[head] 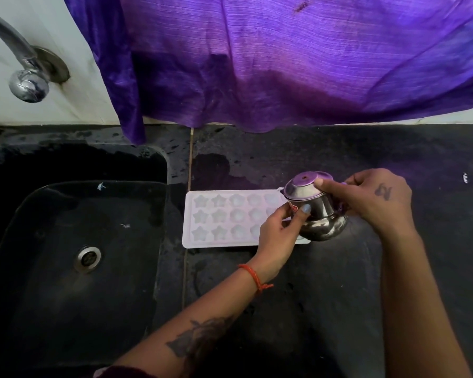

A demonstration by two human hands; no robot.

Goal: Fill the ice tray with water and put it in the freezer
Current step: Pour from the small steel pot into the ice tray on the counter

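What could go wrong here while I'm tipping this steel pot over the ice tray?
The steel pot, gripped by both hands, left hand and right hand, hangs over the right end of the ice tray, so water may miss the small moulds. The counter already looks wet, so the tray might slide.

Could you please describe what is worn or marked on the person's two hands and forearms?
The left hand has pale blue nail polish, an orange thread bracelet at the wrist and a dark floral tattoo on the forearm. The right hand bears a small dark tattoo on its back. Both forearms are bare.
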